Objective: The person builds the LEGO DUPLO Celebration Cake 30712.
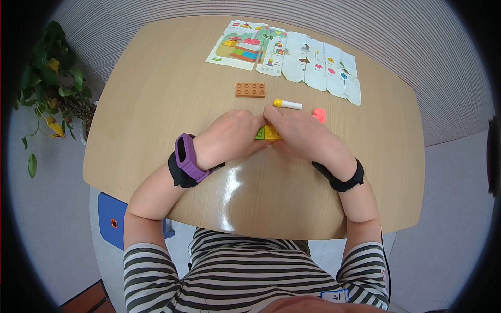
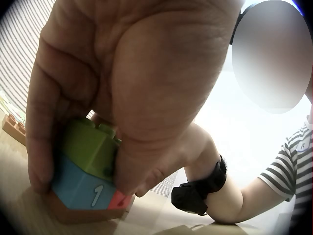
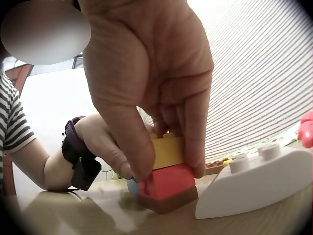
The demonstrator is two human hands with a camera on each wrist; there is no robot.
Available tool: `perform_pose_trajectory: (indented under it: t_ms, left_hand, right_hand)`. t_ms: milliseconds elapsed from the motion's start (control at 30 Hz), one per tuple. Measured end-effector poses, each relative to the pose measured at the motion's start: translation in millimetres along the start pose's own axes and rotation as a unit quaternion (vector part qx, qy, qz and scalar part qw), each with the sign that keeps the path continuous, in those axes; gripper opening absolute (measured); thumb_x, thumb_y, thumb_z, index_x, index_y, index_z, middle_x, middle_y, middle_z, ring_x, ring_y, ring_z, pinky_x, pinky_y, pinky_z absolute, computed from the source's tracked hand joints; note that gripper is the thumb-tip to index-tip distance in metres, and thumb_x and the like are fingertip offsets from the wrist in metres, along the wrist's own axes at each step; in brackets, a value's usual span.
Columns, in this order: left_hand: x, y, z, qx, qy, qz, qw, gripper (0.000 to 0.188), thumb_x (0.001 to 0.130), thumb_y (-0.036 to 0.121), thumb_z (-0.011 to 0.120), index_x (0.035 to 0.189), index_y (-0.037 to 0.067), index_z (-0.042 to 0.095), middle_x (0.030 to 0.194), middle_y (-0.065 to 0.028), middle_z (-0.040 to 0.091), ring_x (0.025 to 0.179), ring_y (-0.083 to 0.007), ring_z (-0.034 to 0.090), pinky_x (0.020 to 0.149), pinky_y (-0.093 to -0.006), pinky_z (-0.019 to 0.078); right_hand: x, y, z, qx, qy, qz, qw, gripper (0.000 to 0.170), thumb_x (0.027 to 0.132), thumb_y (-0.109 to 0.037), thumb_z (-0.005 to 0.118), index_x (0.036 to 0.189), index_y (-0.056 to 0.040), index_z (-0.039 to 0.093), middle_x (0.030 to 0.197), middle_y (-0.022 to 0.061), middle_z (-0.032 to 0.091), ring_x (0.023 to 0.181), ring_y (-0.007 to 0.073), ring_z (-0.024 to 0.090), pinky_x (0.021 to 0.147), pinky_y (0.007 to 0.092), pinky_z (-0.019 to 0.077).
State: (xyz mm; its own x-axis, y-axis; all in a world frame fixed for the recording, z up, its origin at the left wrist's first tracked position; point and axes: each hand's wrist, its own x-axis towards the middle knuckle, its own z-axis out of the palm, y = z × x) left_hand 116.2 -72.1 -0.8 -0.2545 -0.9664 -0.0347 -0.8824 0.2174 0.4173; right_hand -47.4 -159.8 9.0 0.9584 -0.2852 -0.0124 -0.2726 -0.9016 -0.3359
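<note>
Both hands meet over one small stack of toy building bricks. The stack has a brown base, then a blue brick marked 1 beside a red brick. On top are a green brick and a yellow brick, side by side. My left hand pinches the green end, thumb on the near side and fingers on the far side. With thumb and fingers, my right hand grips the yellow end, fingertips reaching down to the red brick. The hands hide most of the stack in the head view.
A white curved brick stands just right of the stack. Beyond the hands lie a brown brick, a yellow-tipped white candle piece and a pink piece. A creased instruction sheet is spread at the table's back.
</note>
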Motion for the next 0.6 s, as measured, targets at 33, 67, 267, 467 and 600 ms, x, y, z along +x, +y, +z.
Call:
perform_pose_trajectory:
  t_ms: [33,67,267,467,600]
  left_hand:
    - [-0.1,0.1,0.0,-0.001,0.0,0.0,1.0,0.039,0.084,0.032,0.066,0.1,-0.002,0.059,0.077,-0.0208,0.062,0.075,-0.0366,0.06,0.07,-0.0444,0.047]
    - [-0.1,0.4,-0.1,0.0,-0.001,-0.001,1.0,0.038,0.084,0.032,0.066,0.1,-0.002,0.059,0.077,-0.0208,0.062,0.075,-0.0365,0.06,0.07,-0.0444,0.047]
    - [0.1,0.7,0.9,0.003,-0.001,-0.007,1.0,0.038,0.084,0.032,0.065,0.099,-0.002,0.059,0.077,-0.0206,0.062,0.076,-0.0362,0.06,0.07,-0.0441,0.0472]
    - [0.6,0.7,1.5,0.007,-0.004,-0.009,1.0,0.038,0.084,0.032,0.065,0.099,-0.002,0.059,0.077,-0.0204,0.062,0.076,-0.036,0.06,0.071,-0.0437,0.0476]
    - [0.4,0.2,2.3,0.01,0.0,-0.008,1.0,0.037,0.084,0.031,0.065,0.099,-0.002,0.059,0.078,-0.0203,0.062,0.076,-0.0358,0.061,0.07,-0.0437,0.0478]
  right_hand:
    - [0.0,-0.1,-0.1,0.0,0.001,-0.001,1.0,0.034,0.071,-0.002,0.069,0.095,-0.0009,0.045,0.081,0.0178,0.062,0.083,0.0346,0.062,0.066,0.0417,0.0489]
    - [0.1,0.0,0.0,-0.001,0.001,-0.001,1.0,0.034,0.071,-0.002,0.069,0.095,-0.0009,0.045,0.081,0.0178,0.062,0.083,0.0345,0.062,0.066,0.0416,0.0489]
    - [0.1,1.2,1.4,-0.001,0.008,-0.006,1.0,0.034,0.072,-0.002,0.069,0.095,-0.0014,0.045,0.081,0.0171,0.062,0.083,0.0345,0.062,0.067,0.0416,0.0488]
    - [0.0,0.6,0.6,0.002,0.004,-0.004,1.0,0.035,0.071,-0.003,0.07,0.095,-0.0018,0.045,0.083,0.017,0.062,0.084,0.0345,0.062,0.068,0.0418,0.0488]
    - [0.6,-0.4,-0.3,0.005,-0.007,0.006,1.0,0.036,0.071,-0.003,0.071,0.096,-0.0019,0.045,0.084,0.0172,0.062,0.085,0.0343,0.062,0.068,0.0418,0.0488]
